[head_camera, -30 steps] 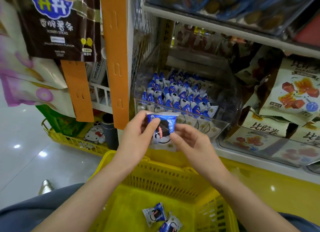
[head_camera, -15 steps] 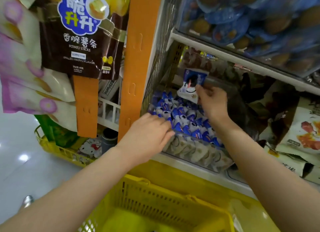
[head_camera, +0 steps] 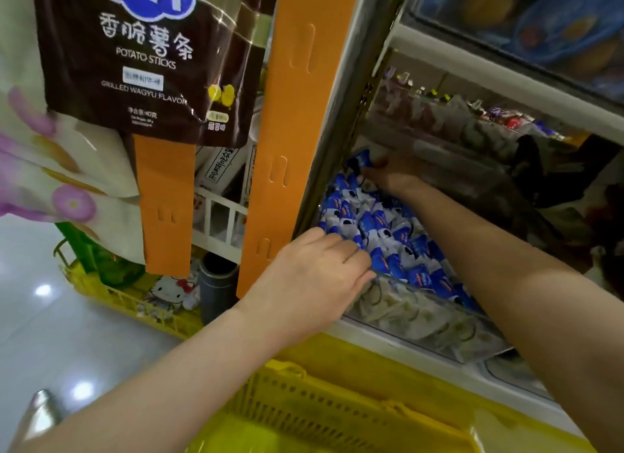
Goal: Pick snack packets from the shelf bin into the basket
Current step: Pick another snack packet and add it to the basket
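A clear shelf bin (head_camera: pixel 439 327) holds several small blue-and-white snack packets (head_camera: pixel 381 229). My right hand (head_camera: pixel 388 175) reaches deep into the back of the bin and pinches one blue packet (head_camera: pixel 359 160) against the back left corner. My left hand (head_camera: pixel 310 277) lies over the bin's front left corner, its fingers curled down onto the packets there; whether it grips one I cannot tell. The yellow basket (head_camera: pixel 320 408) sits below the shelf, only its rim and perforated wall in view.
An orange upright strip (head_camera: pixel 297 114) and a hanging brown potato-stick bag (head_camera: pixel 145 57) stand left of the bin. Another yellow basket (head_camera: pixel 111 293) with toys sits on the floor at left. More snack bags (head_camera: pixel 557 182) fill the shelf at right.
The packet held by both hands over the basket went up into the bin in my right hand, now low at the back left corner. My left hand moved onto the front packets. The view moved closer.
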`<state>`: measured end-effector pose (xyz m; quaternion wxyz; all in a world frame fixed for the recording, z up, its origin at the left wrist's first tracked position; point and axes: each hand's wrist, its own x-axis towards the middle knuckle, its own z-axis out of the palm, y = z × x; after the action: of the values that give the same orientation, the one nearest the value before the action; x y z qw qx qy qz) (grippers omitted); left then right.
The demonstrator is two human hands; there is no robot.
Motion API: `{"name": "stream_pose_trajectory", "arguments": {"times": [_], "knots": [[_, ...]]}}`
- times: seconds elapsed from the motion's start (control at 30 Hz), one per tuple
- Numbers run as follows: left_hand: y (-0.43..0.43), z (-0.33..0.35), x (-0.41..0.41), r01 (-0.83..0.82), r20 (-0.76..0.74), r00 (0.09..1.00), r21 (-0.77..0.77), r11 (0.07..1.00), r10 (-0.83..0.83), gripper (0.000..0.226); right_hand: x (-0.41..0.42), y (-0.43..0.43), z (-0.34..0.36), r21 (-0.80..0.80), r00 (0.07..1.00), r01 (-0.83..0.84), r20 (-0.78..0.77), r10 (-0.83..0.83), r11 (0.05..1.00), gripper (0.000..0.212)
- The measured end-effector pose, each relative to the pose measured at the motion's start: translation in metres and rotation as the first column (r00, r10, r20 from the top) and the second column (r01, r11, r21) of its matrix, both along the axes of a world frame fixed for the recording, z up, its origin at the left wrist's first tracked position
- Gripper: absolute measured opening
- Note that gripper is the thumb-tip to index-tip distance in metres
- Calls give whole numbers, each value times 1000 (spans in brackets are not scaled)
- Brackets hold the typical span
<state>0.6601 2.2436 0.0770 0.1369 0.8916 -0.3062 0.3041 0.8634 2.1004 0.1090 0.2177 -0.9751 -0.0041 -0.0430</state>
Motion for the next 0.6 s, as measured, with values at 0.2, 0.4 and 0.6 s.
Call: {"name": "stream_pose_trajectory", "arguments": {"times": [0.2, 0.4, 0.6], "knots": [[-1, -1, 0, -24, 16, 1000, 11, 1000, 24, 32, 4, 0, 8, -161, 988, -72, -146, 48, 984, 33], [-1, -1, 0, -10, 33, 999, 3, 1000, 10, 32, 7, -8, 16, -145, 993, -61, -105, 46, 988, 33], [-1, -3, 1, -8, 41, 999, -3, 1000, 8, 31, 6, -5, 8, -133, 987, -138, -104, 124, 982, 20]]}}
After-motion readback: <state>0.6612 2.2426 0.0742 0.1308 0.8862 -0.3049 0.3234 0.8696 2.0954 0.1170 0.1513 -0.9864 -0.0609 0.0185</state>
